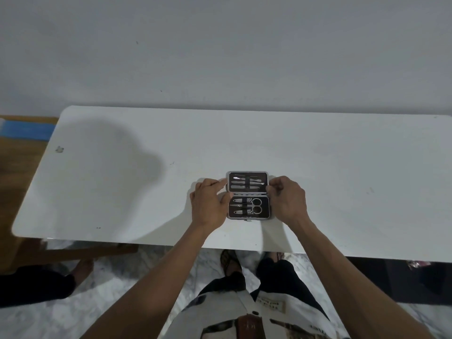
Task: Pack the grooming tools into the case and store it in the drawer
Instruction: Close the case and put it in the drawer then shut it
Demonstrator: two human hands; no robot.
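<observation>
- Nearest the camera, the person's patterned white shirt and both forearms are cut off by the lower frame edge; dark trousers and one sandalled foot show below the table edge.
- A second person's dark-clothed leg and bare foot enter at lower left; the rest is out of frame.
- The long white rectangular table carries the work; its right end is cut off.
- The small rectangular grooming case with grey rim and black lining lies open flat on the table near its front edge, between the hands.
- The near half holds small silver scissors and slim metal tools under a strap; their exact types are too small to tell.
- The far half holds further slim metal tools, also indistinct.
- The left hand is loosely spread, thumb on the left edge of the near half, forefinger tip at the far half's left edge.
- The right hand is curled, fingertips pinching the case's right edge near the hinge; its grip underneath is hidden.
- Behind, a plain grey wall.
</observation>
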